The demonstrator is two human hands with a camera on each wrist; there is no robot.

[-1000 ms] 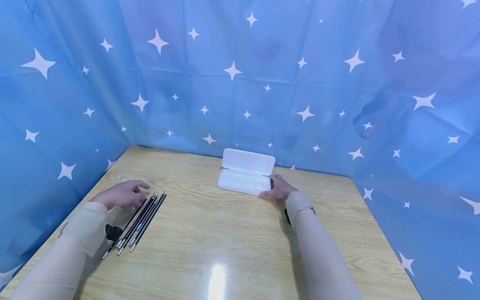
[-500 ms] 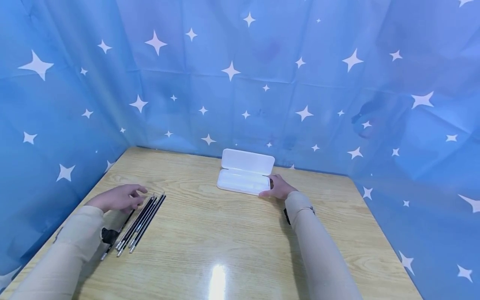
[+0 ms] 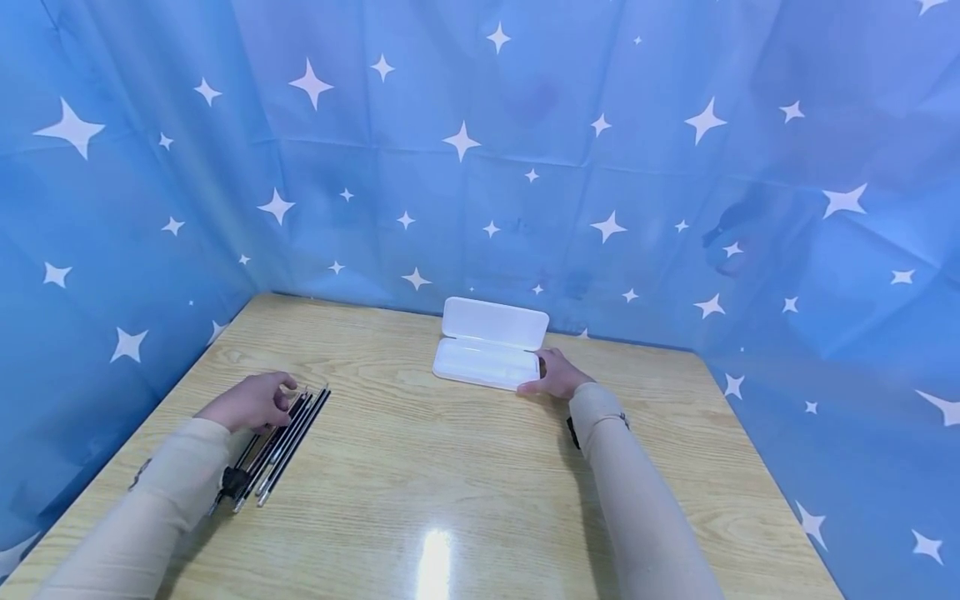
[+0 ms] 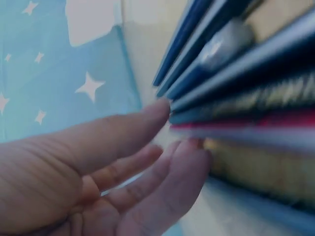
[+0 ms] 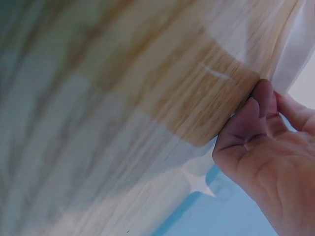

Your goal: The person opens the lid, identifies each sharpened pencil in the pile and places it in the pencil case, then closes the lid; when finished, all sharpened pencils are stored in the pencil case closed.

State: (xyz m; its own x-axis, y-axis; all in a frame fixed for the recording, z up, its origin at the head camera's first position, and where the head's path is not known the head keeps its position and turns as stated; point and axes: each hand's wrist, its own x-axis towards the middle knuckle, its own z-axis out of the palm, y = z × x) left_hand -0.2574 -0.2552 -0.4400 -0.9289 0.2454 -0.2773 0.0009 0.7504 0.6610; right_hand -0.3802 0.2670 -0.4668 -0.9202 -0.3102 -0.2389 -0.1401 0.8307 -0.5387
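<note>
Pencils (image 3: 294,446) at ten o'clock, seemingly mid-pickup, need pinching, my left hand (image 3: 251,403) half-open, grip unclear, right hand (image 3: 558,377) holding twelve-o'clock pencil case (image 3: 486,362).

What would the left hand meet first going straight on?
Likely the pencils: the left wrist view shows them just ahead of the left hand, though blur hides whether they touch.

Blue cloth (image 3: 420,179) printed with white stars (image 3: 461,142) hangs behind and beside a wood-grained tabletop (image 3: 480,467).
</note>
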